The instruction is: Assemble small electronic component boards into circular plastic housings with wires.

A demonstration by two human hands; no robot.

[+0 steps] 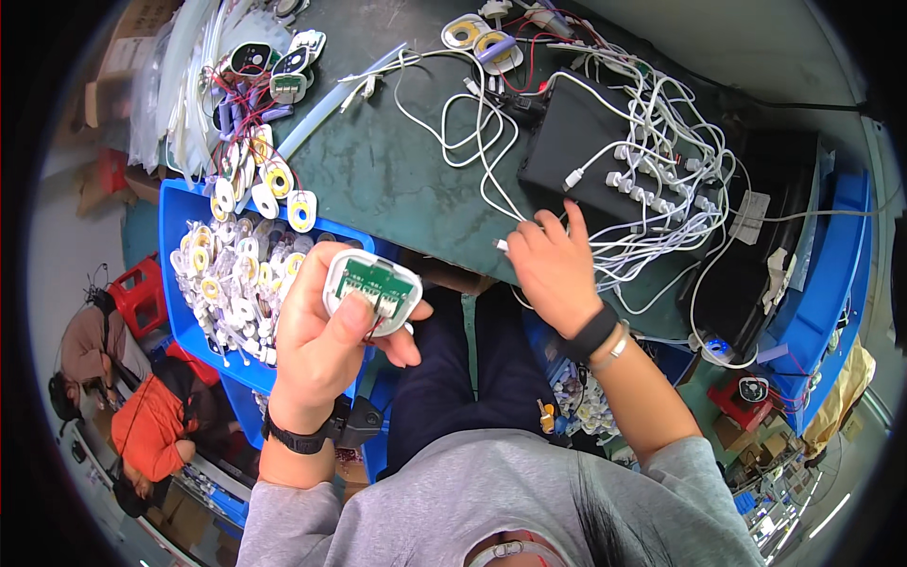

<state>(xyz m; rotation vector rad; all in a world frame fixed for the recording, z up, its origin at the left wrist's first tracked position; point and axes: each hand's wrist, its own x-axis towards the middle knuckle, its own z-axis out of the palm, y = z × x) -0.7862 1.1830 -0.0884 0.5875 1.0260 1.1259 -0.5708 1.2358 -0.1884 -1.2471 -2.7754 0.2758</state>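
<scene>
I assess this as a small electronics assembly workshop. My grounds: a dark green, worn bench (397,180) strewn with tangled white plastic-sheathed cables (661,142) plugged into a flat black box (576,132); a blue plastic bin (184,217) heaped with many identical small white oval housings fitted with yellow rings (231,274); further such units wired in red and laid out at the bench's far edge (260,71); bundles of clear plastic bags (179,85) beside them. Brown cardboard boxes (94,180) and a red plastic stool (137,293) stand on the floor, where another worker in an orange top (151,425) sits.
</scene>
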